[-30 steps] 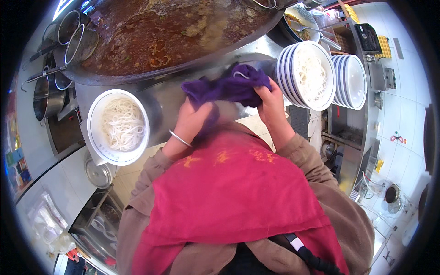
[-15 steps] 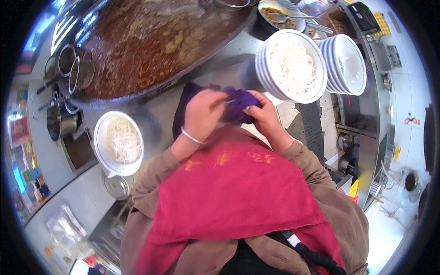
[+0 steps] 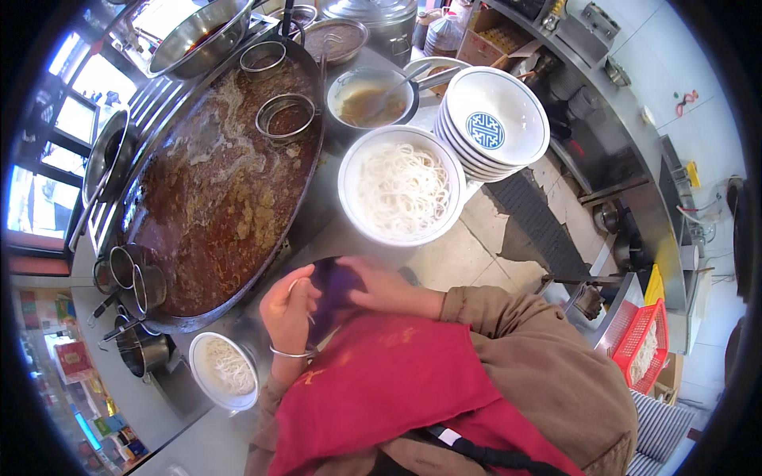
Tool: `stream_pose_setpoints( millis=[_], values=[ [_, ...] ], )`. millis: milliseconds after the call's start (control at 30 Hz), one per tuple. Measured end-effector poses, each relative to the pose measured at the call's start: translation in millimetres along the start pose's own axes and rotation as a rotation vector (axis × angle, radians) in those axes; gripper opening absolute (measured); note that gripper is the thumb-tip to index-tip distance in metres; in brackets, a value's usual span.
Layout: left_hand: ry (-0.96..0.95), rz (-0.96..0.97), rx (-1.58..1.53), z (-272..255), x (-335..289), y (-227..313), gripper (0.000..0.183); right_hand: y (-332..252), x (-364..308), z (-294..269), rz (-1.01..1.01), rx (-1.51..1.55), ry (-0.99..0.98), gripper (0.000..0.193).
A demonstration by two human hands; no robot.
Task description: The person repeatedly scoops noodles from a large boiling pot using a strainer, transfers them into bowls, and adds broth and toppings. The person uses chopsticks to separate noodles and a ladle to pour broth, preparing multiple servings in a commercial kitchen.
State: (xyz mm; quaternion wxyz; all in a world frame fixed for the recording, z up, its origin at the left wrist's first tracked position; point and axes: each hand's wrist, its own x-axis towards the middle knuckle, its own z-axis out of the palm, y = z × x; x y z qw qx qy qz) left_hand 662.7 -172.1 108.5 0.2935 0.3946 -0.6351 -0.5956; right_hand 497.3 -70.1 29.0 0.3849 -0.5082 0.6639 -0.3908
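A purple cloth [image 3: 337,289] is bunched between my two hands over the steel counter [image 3: 317,230]. My left hand [image 3: 287,308], with a bangle at the wrist, grips its left side. My right hand [image 3: 381,287] lies over its right side. Just beyond them stands a white bowl of white noodles [image 3: 402,190]. A smaller bowl of noodles [image 3: 225,368] sits to the left of my left wrist. My red apron [image 3: 389,389] fills the lower middle.
A huge shallow pan of brown broth [image 3: 222,190] with metal rings in it lies to the left. A stack of white bowls [image 3: 496,127] and a pot of sauce with a ladle [image 3: 371,97] stand behind. A red basket [image 3: 641,341] is at the lower right.
The view has swung, so the pan now sits left and the bowls upper right. My hands have drawn the cloth closer to my body and bunched it smaller.
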Motion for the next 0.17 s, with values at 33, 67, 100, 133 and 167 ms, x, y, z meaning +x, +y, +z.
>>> stream_pose_setpoints(
  millis=[33,67,100,133,167],
  values=[
    [-0.034,0.008,0.015,5,3,6,0.021,3,0,2,-0.112,-0.033,0.016,0.056],
    [-0.048,0.026,0.018,10,8,13,0.021,6,1,1,-0.117,-0.100,-0.054,0.060],
    [-0.064,0.042,0.023,17,14,21,0.022,8,2,0,-0.122,-0.165,-0.123,0.063],
    [-0.080,0.058,0.018,23,21,28,0.023,11,4,-3,-0.128,-0.234,-0.190,0.066],
    [-0.120,0.148,0.057,31,29,35,0.023,13,4,-5,-0.133,-0.219,-0.182,0.066]
  ],
)
